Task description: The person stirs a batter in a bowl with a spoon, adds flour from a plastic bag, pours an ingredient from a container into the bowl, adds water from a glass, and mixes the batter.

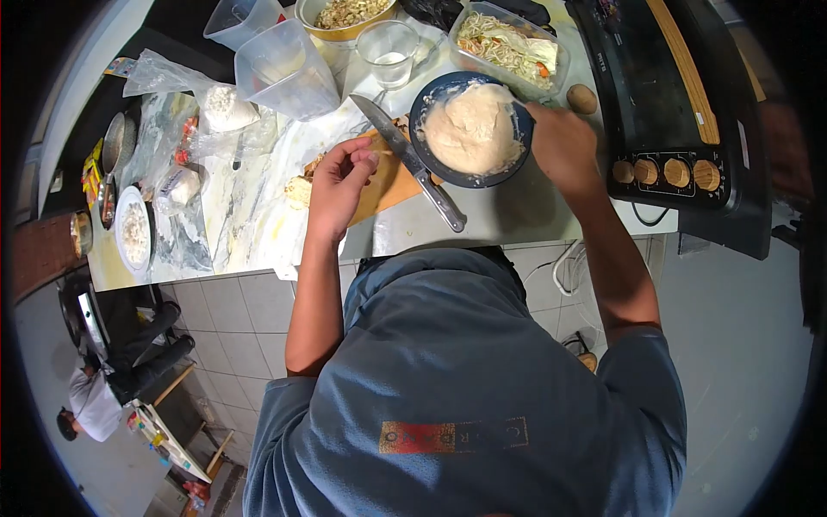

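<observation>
A dark bowl [424, 153] holds a pale, sticky dough or batter [472, 129]. My right hand [562, 148] is closed at the bowl's right rim, around a thin utensil whose working end is hidden in the dough. To the left of the bowl, my left hand [343, 179] hovers over an orange cutting board [388, 188], thumb and fingertips pinched together. Whatever is between those fingertips is too small to make out. A large knife [413, 164] lies diagonally across the board, handle toward me. Some chopped pieces [299, 191] sit beside the left wrist.
Behind stand a clear plastic pitcher [289, 73], a glass cup [389, 60], a yellow pot [349, 15] of chopped food and a container of noodles and vegetables [508, 52]. An electric griddle [672, 112] is right; a white plate [133, 231] and plastic bags [226, 112] are left.
</observation>
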The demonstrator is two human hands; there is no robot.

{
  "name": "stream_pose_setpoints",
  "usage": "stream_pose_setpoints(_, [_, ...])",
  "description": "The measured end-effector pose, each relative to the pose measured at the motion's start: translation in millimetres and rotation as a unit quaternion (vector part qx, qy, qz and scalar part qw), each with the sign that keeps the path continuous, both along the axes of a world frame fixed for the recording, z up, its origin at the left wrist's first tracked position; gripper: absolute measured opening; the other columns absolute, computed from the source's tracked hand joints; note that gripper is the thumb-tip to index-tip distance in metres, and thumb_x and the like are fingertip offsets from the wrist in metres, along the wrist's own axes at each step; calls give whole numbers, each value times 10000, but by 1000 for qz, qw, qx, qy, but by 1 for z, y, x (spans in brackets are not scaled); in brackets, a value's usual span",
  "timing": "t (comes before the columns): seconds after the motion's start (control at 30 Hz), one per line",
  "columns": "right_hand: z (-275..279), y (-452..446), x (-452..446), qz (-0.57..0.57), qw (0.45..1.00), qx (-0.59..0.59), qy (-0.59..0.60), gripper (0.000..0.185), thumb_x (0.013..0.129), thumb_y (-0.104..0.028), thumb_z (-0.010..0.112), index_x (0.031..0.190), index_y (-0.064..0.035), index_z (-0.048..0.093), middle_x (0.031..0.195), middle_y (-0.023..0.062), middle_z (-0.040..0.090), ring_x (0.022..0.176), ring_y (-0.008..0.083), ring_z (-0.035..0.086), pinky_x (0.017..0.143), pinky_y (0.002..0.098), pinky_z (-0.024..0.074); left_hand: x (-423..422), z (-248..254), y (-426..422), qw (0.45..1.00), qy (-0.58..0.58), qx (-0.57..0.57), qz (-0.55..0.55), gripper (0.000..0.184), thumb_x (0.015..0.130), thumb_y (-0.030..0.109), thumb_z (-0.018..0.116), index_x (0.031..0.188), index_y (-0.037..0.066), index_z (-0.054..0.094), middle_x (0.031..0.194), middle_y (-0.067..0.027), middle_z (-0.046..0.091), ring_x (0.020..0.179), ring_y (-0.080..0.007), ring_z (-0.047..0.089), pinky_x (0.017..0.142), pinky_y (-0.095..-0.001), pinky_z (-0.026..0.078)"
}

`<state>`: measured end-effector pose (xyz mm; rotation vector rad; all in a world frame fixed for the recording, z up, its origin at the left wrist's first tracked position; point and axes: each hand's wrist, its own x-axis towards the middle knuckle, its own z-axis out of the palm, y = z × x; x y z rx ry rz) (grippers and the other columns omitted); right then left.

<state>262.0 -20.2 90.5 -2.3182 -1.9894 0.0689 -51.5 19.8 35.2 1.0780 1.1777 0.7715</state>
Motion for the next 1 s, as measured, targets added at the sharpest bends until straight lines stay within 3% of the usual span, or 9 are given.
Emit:
stream_pose_setpoints(0.1, [-16,8,-5,39,998,-21,36,298,895,-117,497,1106,-128,707,956,159,701,916,344,663,796,468,521,-2,3,0,1000,-13,16,-1,303,902,84,656,1198,24,625,978,-7,651,830,-75,580,736,-232,464])
stream_pose_setpoints(0.2, [-14,1,-5,99,991,-44,77,294,907,-119,501,1114,-126,709,963,173,698,912,350,661,793,470,516,-3,1,1,1000,-2,7,2,300,903,75,651,1197,23,624,979,-8,651,830,-75,580,736,-232,465])
stream_pose_setpoints(0.33, [16,-5,8,102,990,-89,33,327,864,-119,504,1100,-178,722,960,164,693,914,349,672,794,458,521,-3,0,0,1000,-8,8,1,301,906,87,660,1197,22,623,978,-8,651,830,-73,580,735,-232,466])
stream_pose_setpoints(0.53, [6,17,16,90,994,38,-49,310,864,-117,506,1073,-170,729,946,149,702,916,332,675,795,442,516,3,2,-1,1000,1,12,-19,293,933,142,648,1195,12,631,962,-15,659,848,-104,589,739,-261,455])
stream_pose_setpoints(0.63, [18,4,15,80,995,-34,-45,320,876,-77,530,1127,-147,717,938,151,700,887,327,670,780,429,522,3,3,1,1000,-8,17,-21,296,931,141,651,1197,14,628,961,-12,657,849,-101,588,737,-259,454])
stream_pose_setpoints(0.73, [15,-22,31,27,996,-75,-33,278,879,-135,527,1064,-153,734,957,136,712,952,320,670,825,438,518,2,2,3,1000,-8,14,-25,298,928,137,653,1200,17,626,963,-9,654,852,-102,587,737,-257,454])
stream_pose_setpoints(0.8, [14,-32,35,-33,988,-131,72,259,888,-162,549,1066,-146,737,987,132,719,961,320,673,844,409,523,3,1,4,999,-1,14,-36,298,927,136,654,1200,19,626,966,-8,653,854,-102,587,737,-256,454])
stream_pose_setpoints(0.93, [-13,-31,39,-32,963,-207,169,262,891,-227,592,1100,-153,732,1045,132,715,989,316,674,883,388,519,5,1,5,999,-14,9,-31,298,925,141,660,1197,23,632,974,-10,651,858,-104,585,740,-257,455])
stream_pose_setpoints(1.0, [-18,-27,19,-76,929,-257,254,337,846,-327,666,1135,-162,721,1089,128,708,1036,296,667,934,404,496,4,0,6,1000,-13,4,-27,316,923,146,667,1213,27,626,978,-8,651,864,-106,587,746,-259,458])
